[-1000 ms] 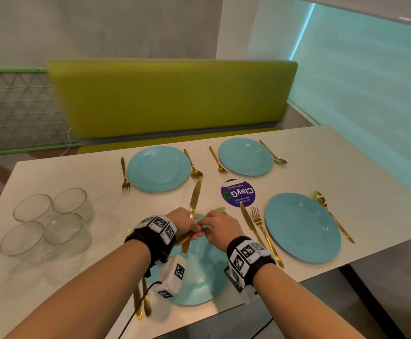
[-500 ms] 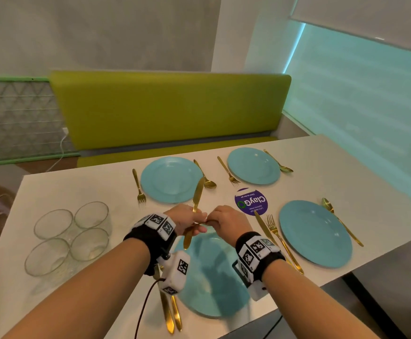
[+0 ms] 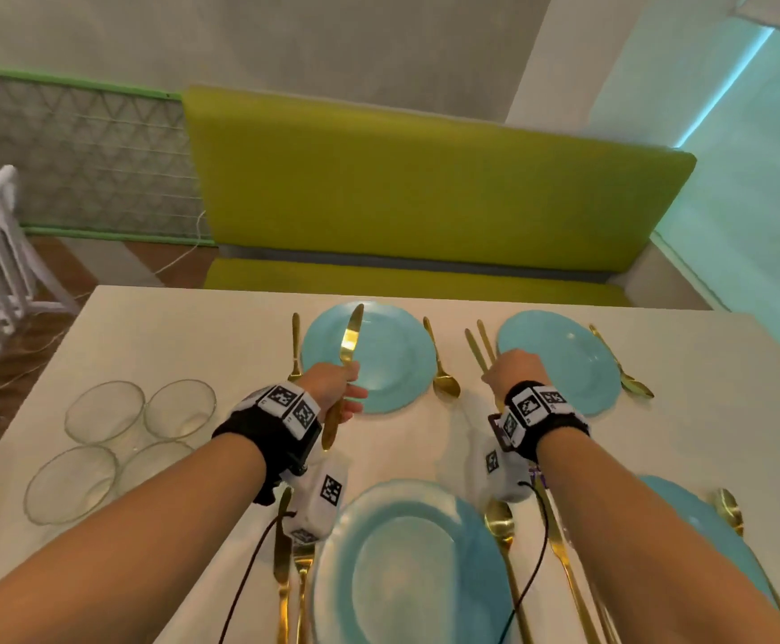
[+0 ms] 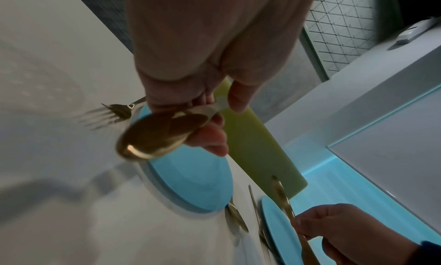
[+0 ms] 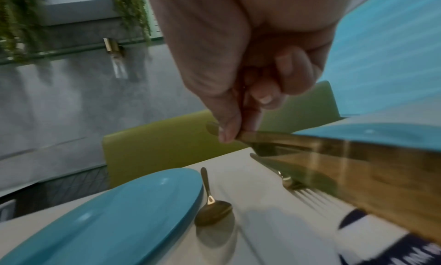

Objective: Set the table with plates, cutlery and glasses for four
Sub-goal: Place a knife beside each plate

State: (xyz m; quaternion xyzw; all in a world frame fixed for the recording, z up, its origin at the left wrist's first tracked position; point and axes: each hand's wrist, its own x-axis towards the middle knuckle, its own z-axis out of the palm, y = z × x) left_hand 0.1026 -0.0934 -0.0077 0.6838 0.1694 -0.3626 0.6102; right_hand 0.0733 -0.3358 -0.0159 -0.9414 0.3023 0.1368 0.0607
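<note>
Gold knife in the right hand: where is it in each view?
Head: gold knife upper centre, above the right hand.
Left wrist: knife bottom right.
Right wrist: knife fills the right side.
Shared landmark: far-left turquoise plate.

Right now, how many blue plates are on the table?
4. Far left plate, far right plate, near plate between the arms, and one plate mostly hidden behind the right forearm.

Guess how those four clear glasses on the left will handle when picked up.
Likely fragile and slick: the glasses are clear and smooth. Wide and low, so they probably won't tip. They sit bunched close, so lifting one may knock a neighbour.
</note>
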